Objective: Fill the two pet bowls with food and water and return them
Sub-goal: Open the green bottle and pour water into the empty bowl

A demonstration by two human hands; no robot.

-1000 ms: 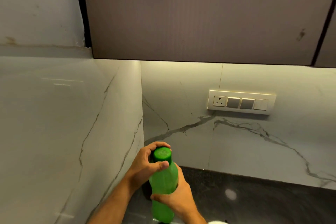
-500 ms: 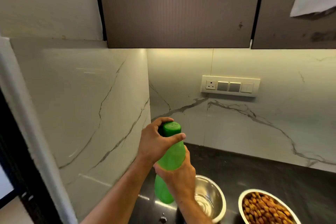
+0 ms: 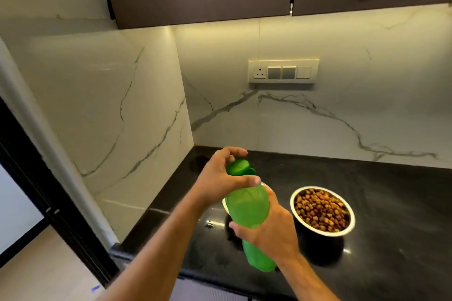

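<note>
1. Countertop: dark stone. All places below are referred to the food bowl, which stands on it, full of kibble.
2. Green bottle: held tilted just left of the food bowl. My right hand is wrapped round its body.
3. My left hand: fingers curled over the cap. I judge the step to be unscrewing; hold the body steady, turn only the cap, keep the neck up.
4. Water bowl: left of the food bowl, almost wholly hidden behind the bottle; only a rim sliver shows. Contents cannot be told.
5. Bottle's water level: unreadable.
</note>
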